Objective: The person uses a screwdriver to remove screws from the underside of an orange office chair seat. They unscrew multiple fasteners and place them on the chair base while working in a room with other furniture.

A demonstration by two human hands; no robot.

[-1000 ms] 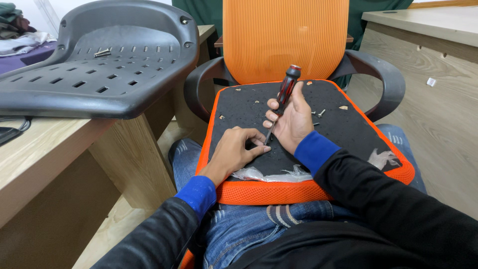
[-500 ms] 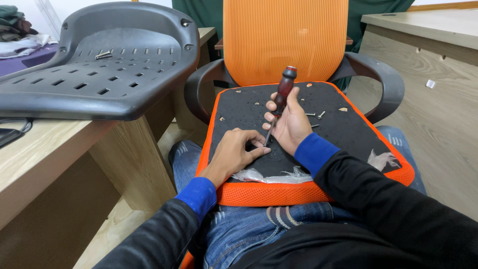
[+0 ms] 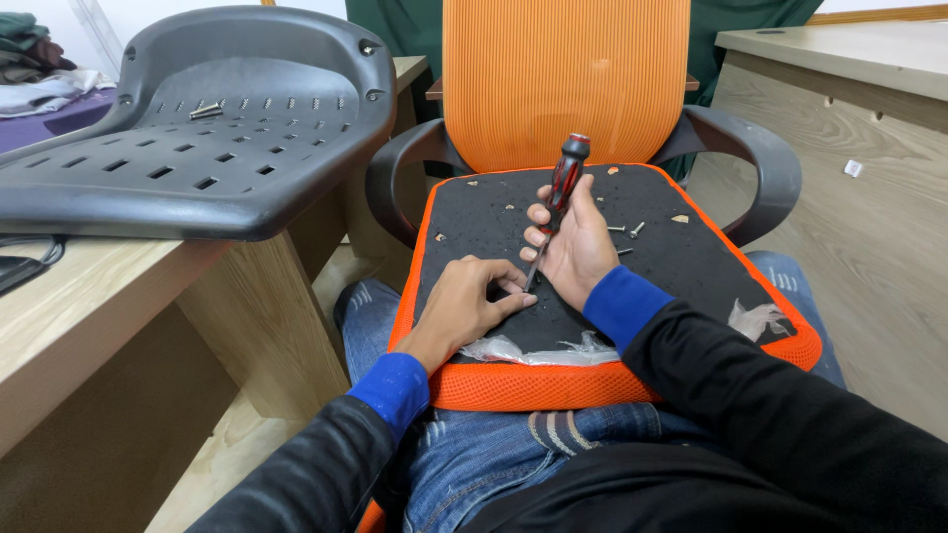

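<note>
Head view. Right hand (image 3: 573, 247) is clenched around a screwdriver (image 3: 555, 202) with a red-and-black handle; the handle stands nearly upright, tilted toward 1 o'clock, and the shaft runs down toward 7 o'clock to the black underside of an orange seat cushion (image 3: 553, 237) lying across the person's lap. Left hand (image 3: 462, 304) rests flat-knuckled on the cushion at 8 o'clock of the right hand, fingers curled, thumb and forefinger pinched together right at the screwdriver tip; whatever they pinch is too small to tell.

Surroundings: loose screws (image 3: 632, 228) lie on the black surface at 3 o'clock of the right hand, near but apart from it. Crumpled clear plastic (image 3: 533, 347) sits at the cushion's near edge, at 6 o'clock of the hands. Orange mesh chair back (image 3: 568, 69) stands at 12 o'clock, flanked by black armrests (image 3: 760, 163). At 10 o'clock, a grey plastic seat shell (image 3: 207, 128) lies on a wooden desk (image 3: 89, 296), overhanging its edge.
</note>
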